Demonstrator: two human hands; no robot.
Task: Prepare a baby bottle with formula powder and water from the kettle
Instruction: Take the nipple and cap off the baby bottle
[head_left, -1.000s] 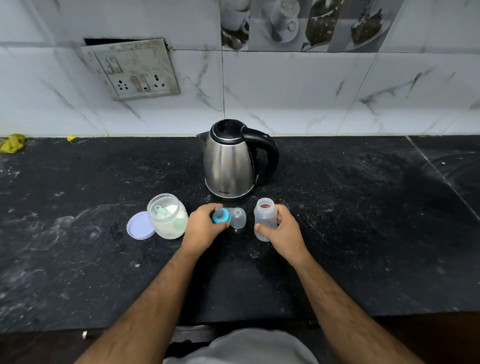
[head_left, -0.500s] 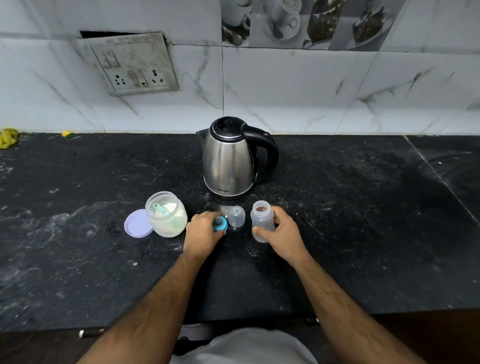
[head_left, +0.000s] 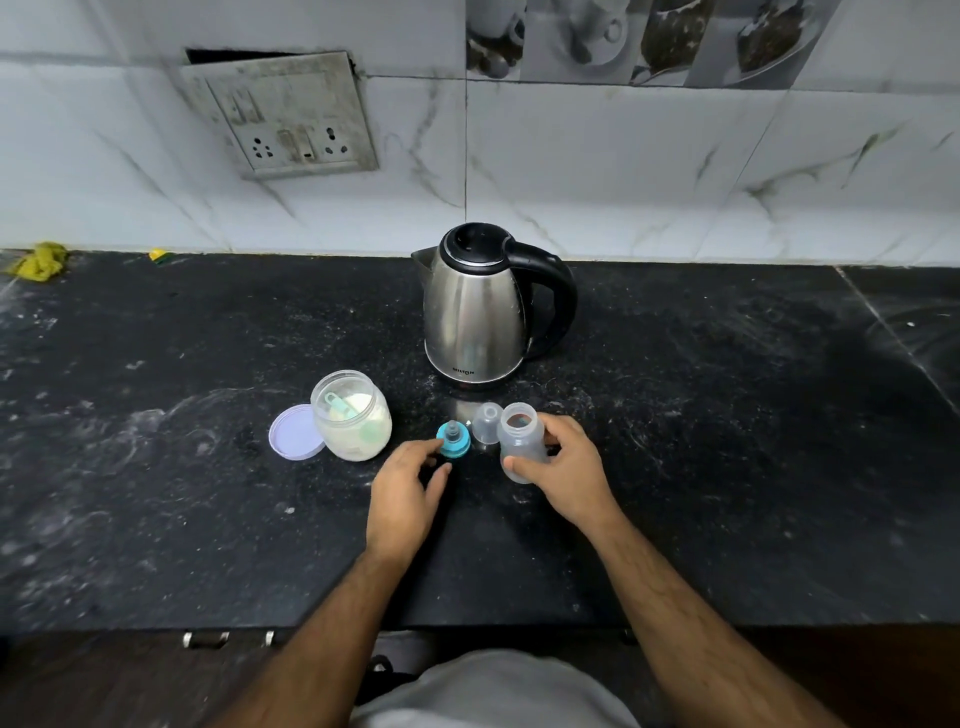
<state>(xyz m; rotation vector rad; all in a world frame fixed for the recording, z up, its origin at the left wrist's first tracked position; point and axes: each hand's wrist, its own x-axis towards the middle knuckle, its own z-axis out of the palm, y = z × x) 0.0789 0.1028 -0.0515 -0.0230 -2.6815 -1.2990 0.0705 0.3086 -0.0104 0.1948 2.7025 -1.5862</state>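
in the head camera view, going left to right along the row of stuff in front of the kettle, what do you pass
Purple lid → formula jar → teal nipple ring → clear cap → baby bottle, gripped by the right hand.

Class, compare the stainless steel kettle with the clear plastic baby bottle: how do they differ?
The stainless steel kettle is opaque and lidded; the clear plastic baby bottle is see-through and open-topped. The kettle is larger and stands untouched; the bottle is held by the right hand. Both are upright on the black counter.
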